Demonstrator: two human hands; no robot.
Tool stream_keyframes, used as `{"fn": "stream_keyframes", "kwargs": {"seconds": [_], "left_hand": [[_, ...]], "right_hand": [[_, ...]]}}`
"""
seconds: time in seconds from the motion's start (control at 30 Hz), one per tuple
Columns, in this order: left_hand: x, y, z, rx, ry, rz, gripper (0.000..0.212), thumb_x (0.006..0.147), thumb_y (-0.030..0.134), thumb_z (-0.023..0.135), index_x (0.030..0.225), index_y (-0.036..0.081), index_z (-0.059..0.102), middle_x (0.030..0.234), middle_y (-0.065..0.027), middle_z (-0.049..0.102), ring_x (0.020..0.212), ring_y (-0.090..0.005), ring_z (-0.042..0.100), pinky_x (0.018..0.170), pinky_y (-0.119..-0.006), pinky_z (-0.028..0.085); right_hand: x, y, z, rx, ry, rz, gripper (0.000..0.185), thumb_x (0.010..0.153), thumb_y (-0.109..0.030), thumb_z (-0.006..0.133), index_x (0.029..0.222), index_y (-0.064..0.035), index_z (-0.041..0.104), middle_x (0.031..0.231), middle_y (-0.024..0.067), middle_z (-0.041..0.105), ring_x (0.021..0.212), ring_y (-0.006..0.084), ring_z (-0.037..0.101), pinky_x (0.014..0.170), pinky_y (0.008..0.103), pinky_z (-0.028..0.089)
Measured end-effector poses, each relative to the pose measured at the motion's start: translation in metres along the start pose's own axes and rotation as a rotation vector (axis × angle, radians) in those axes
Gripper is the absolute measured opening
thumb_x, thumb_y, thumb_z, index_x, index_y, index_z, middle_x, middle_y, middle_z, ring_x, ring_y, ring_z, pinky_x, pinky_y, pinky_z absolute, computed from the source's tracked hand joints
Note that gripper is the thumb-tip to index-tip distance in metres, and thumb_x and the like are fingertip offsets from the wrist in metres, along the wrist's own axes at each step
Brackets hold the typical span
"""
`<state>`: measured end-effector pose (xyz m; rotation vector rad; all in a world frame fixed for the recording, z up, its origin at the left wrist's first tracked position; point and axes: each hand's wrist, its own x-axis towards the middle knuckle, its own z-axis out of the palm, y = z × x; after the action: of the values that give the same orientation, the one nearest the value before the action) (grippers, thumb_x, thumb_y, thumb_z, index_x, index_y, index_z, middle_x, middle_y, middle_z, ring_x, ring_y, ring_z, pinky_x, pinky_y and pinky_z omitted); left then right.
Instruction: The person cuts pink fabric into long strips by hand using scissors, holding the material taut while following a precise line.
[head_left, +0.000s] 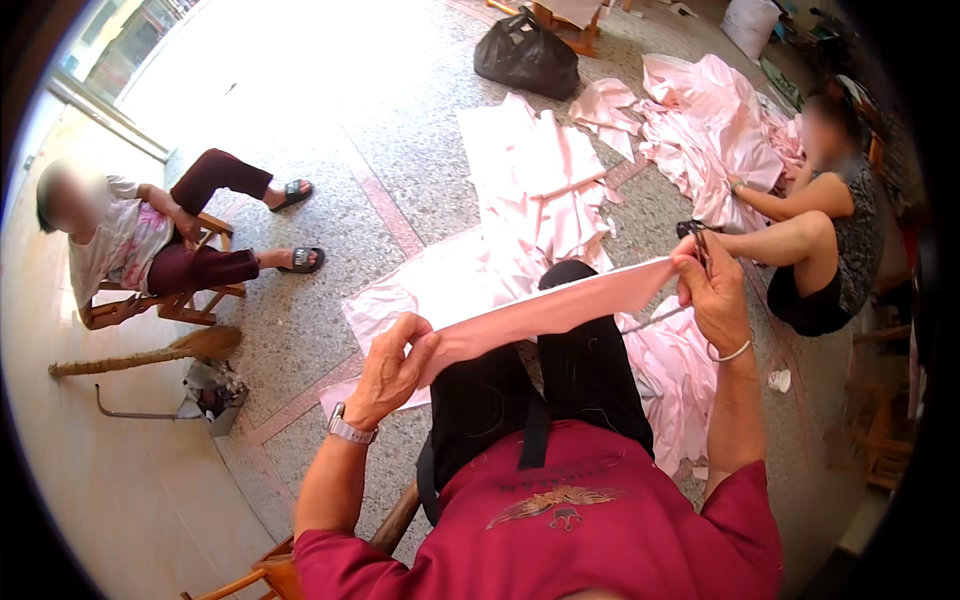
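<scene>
A folded strip of pale pink cloth (547, 307) is stretched above my black-trousered lap, its right end higher than its left. My left hand (394, 367) pinches the left end between thumb and fingers. At the other end, my right hand (712, 289) grips the cloth's corner. A slim dark tool (702, 244), perhaps scissors, also sits in that hand, partly covered by the fingers. From beside the same hand a dark cord (654, 322) slants down to the left. More pink cloth (671, 390) hangs or lies beside my right leg.
Pink cloth pieces (532, 165) spread over the speckled floor ahead, near a black plastic bag (525, 56). One person (825, 202) sits at the right by a cloth heap (709, 112); another (142, 240) sits left, near a broom (142, 356) and a dustpan (217, 401).
</scene>
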<state>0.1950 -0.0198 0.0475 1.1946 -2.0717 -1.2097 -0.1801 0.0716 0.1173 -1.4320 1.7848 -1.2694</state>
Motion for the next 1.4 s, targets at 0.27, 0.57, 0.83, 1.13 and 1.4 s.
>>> {"fn": "stream_keyframes", "kwargs": {"seconds": [0.27, 0.57, 0.83, 1.13, 1.4], "left_hand": [[-0.006, 0.096, -0.068, 0.056, 0.002, 0.203, 0.019, 0.089, 0.016, 0.068, 0.084, 0.001, 0.058, 0.069, -0.0044, 0.055, 0.064, -0.0094, 0.048, 0.057, -0.026, 0.04], [-0.045, 0.115, -0.106, 0.062, -0.046, 0.052, 0.019, 0.087, 0.018, 0.07, 0.086, 0.002, 0.059, 0.067, -0.007, 0.054, 0.059, -0.0118, 0.047, 0.053, -0.03, 0.039], [-0.054, 0.104, -0.092, 0.182, -0.158, 0.056, 0.015, 0.091, 0.014, 0.061, 0.093, 0.001, 0.053, 0.073, -0.0154, 0.056, 0.065, -0.0244, 0.055, 0.061, -0.035, 0.044], [-0.052, -0.032, -0.038, 0.105, -0.151, 0.009, 0.014, 0.092, 0.015, 0.055, 0.094, 0.002, 0.052, 0.074, -0.0205, 0.057, 0.07, -0.0373, 0.058, 0.065, -0.042, 0.044], [-0.061, -0.08, -0.02, 0.202, -0.222, -0.125, 0.015, 0.092, 0.016, 0.054, 0.099, 0.003, 0.052, 0.082, -0.0225, 0.061, 0.079, -0.0395, 0.061, 0.071, -0.044, 0.046]], "right_hand": [[-0.007, -0.005, -0.071, 0.097, 0.188, -0.172, 0.009, 0.1, -0.013, 0.052, 0.096, -0.0045, 0.052, 0.072, -0.0036, 0.047, 0.051, 0.0016, 0.035, 0.045, 0.0175, 0.025], [-0.035, 0.012, -0.13, 0.045, 0.356, -0.191, 0.012, 0.102, -0.018, 0.049, 0.099, -0.0072, 0.054, 0.065, -0.0081, 0.04, 0.049, -0.0012, 0.03, 0.044, 0.0161, 0.018], [-0.045, 0.008, -0.113, 0.075, 0.138, -0.021, 0.011, 0.1, -0.016, 0.051, 0.095, -0.0072, 0.052, 0.073, -0.0088, 0.041, 0.056, -0.0016, 0.03, 0.048, 0.0159, 0.019], [-0.016, 0.103, -0.009, -0.224, -0.071, 0.046, 0.013, 0.095, -0.008, 0.053, 0.084, -0.0014, 0.049, 0.07, -0.0002, 0.043, 0.065, 0.0077, 0.039, 0.057, 0.0248, 0.035], [-0.007, 0.131, 0.007, -0.237, -0.097, 0.072, 0.014, 0.092, -0.009, 0.054, 0.083, 0.0009, 0.049, 0.067, 0.0085, 0.045, 0.065, 0.0154, 0.044, 0.06, 0.0322, 0.04]]}}
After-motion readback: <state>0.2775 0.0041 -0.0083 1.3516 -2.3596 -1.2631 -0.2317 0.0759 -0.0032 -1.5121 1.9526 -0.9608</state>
